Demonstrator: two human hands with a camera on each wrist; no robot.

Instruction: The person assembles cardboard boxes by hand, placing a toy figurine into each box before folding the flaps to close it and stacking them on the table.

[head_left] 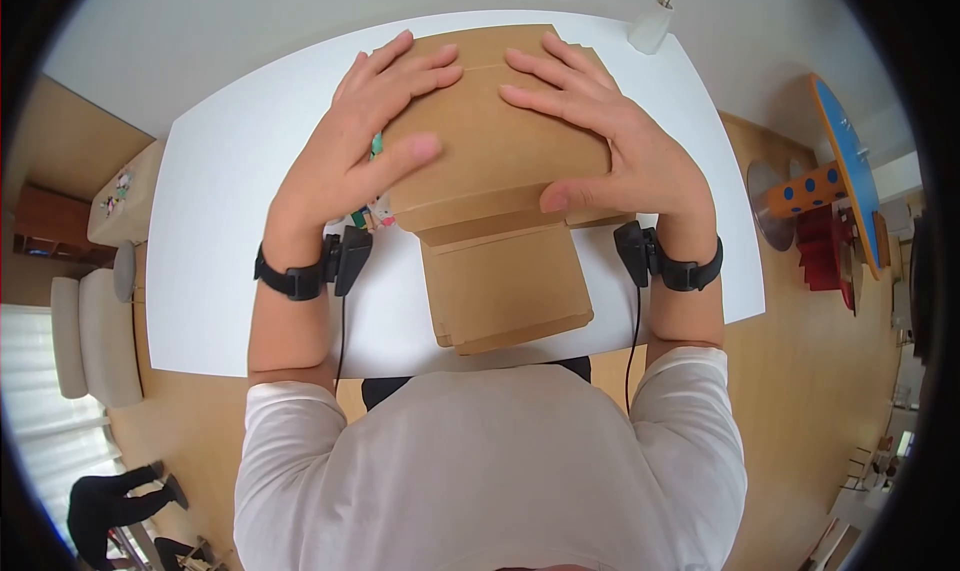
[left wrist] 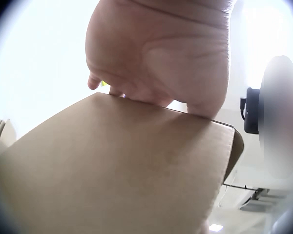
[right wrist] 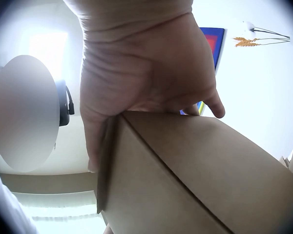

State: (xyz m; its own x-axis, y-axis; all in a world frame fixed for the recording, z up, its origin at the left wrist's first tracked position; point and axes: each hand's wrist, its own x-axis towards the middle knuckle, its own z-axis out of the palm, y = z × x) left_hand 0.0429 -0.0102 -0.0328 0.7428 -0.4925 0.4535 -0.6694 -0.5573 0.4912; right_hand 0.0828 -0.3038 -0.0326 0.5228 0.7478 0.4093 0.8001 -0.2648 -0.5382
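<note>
A brown cardboard box stands on the white table, with a flap extending toward the person's body. The left hand rests on the box's left side, fingers spread and fairly straight, thumb on the top. On the right side lies the right hand, fingers spread over the top, thumb near the front edge. In the left wrist view the left palm is above the cardboard. The right wrist view has the right hand against the box, its thumb along a flap.
Small colourful items lie partly hidden at the box's left side. A white vase with stems stands at the table's back right corner. The white table extends on both sides, and cables hang from both wrist cameras.
</note>
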